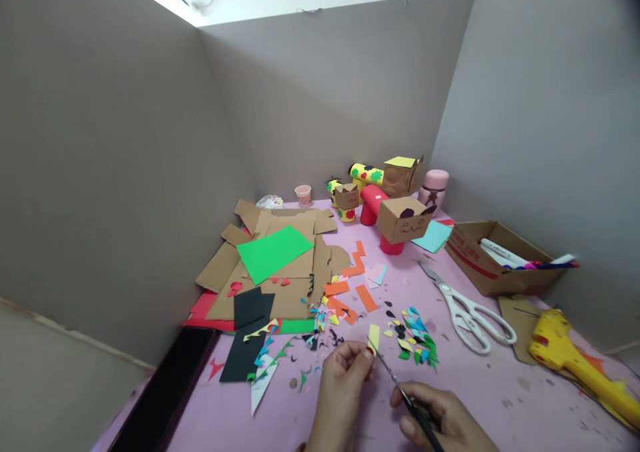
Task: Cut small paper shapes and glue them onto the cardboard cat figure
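The left hand point(345, 375) is working toward the near edge of the pale purple bench point(480, 385), its thumb and forefinger clamping together on a small rectangular pale yellow paper strip point(374, 335). The right hand point(445, 412) is gripping a pair of slim black-handled metal scissors point(414, 409), its fingers closing around the handles. The blades are pointing at the strip and overlapping it in view; whether they are cutting cannot be told. Multicoloured leaf-shaped paper cutouts point(431, 351) are lying just beyond the strip, on the side facing the right edge. Rectangular orange paper strips point(367, 298) are lying farther toward the far edge. White-handled scissors point(447, 293) and a yellow plastic glue gun point(565, 355) are resting nearer the right edge. A bright green paper sheet point(275, 254) is lying on flattened brown cardboard point(290, 299) near the left edge.
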Tool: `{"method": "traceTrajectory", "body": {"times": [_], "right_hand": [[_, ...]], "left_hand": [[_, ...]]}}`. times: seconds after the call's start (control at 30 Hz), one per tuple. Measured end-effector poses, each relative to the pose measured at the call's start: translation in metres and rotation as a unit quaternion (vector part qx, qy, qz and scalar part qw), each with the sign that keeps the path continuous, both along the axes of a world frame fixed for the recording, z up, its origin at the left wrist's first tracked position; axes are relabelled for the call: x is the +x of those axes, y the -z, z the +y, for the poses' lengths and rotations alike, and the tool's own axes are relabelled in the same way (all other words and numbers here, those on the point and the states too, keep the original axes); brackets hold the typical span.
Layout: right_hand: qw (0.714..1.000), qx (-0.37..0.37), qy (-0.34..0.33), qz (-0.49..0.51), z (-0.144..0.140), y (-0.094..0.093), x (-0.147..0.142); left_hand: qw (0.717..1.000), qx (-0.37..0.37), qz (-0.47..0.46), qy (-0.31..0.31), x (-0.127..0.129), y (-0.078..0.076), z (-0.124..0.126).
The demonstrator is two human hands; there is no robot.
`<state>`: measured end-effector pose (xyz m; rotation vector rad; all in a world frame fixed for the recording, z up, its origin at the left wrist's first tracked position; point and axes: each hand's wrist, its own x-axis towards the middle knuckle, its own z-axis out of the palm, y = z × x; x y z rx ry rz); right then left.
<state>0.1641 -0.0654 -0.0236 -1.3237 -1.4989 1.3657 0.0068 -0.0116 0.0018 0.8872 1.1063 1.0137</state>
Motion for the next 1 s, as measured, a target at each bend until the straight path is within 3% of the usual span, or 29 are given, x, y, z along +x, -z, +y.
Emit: {"method": "traceTrajectory", "body": {"times": [0.23, 0.43, 0.53, 1.0], "right_hand": [[1.000, -0.013, -0.006, -0.014, -0.001, 0.000, 0.000], [0.997, -0.044, -0.064, -0.018, 0.002, -0.002, -0.004], [0.995, -0.050, -0.084, -0.019, 0.004, -0.001, -0.004], [0.995, -0.012, -0.076, -0.071, 0.005, -0.004, 0.000]], "left_hand": [[0.999, 0.035, -0.002, -0.042, -0.009, -0.002, 0.005], [0.997, 0.061, 0.048, 0.012, -0.016, -0.005, 0.013], [0.996, 0.065, 0.059, 0.010, -0.016, -0.002, 0.015], [0.992, 0.072, 0.103, 0.011, -0.020, 0.002, 0.017]]}}
